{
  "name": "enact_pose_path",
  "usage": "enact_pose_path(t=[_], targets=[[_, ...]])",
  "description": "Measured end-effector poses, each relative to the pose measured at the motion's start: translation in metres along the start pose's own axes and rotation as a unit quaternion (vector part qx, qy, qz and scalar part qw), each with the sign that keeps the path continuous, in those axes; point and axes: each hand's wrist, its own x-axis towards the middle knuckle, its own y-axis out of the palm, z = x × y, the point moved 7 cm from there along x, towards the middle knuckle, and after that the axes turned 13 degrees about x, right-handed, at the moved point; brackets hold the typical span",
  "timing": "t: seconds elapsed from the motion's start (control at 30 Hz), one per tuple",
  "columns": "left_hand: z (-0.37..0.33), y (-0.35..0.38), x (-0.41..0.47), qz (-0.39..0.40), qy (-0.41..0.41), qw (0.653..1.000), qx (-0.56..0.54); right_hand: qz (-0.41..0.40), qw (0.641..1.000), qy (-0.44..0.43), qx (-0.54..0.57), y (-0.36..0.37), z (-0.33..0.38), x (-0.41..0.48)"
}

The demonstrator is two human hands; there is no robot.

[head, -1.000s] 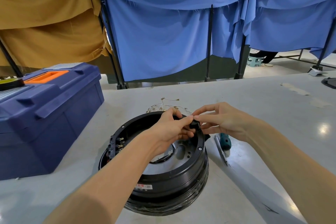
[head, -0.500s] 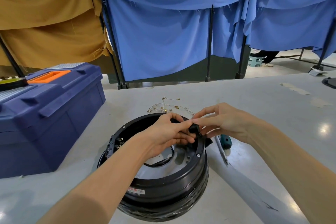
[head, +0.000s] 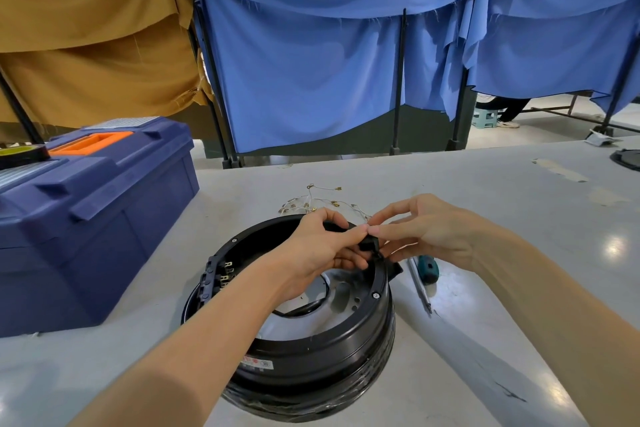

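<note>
One toolbox (head: 97, 211): dark blue with an orange handle, at 9 o'clock from the housing, well apart from both hands.
Housing (head: 311, 350): black round shell lying open side up on the table (head: 519, 340), with a terminal strip (head: 216, 276) at 9 o'clock on its rim.
Left hand (head: 322, 253): reaches over the open middle with fingers curled, thumb and forefinger pinching the small black part.
Small black part (head: 369, 244): at the rim at about 1 o'clock, gripped from both sides; fingers hide how it seats.
Loose wires (head: 318, 201): thin leads with brass ends on the table at 12 o'clock, just behind the housing, untouched.
Right hand (head: 433, 232): comes in from 3 o'clock and pinches the same part, its fingertips meeting the left's.
Screwdriver (head: 424, 274): teal handle, lying at 3 o'clock just beside the housing, below the right hand.
Step in hand: working the part at the rim, most likely seating or freeing it; which one cannot be told.
Next move: probably a steady press or pull along the rim with both pinches kept firm, the left hand bracing so the housing does not slide.
</note>
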Motion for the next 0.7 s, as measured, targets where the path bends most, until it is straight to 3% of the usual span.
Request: enact_pose_path(t=[0.5,0.7], targets=[[0.0027,0.0026,-0.0003,0.032,-0.004,0.999,0.014,0.039,0.999,0.008,-0.017,0.0032,0.001,0.0001],[0.0068,0.0028,0.0009,0.037,-0.019,0.999,0.022,0.017,1.0,0.012,-0.012,0.0009,-0.0035,0.0037]])
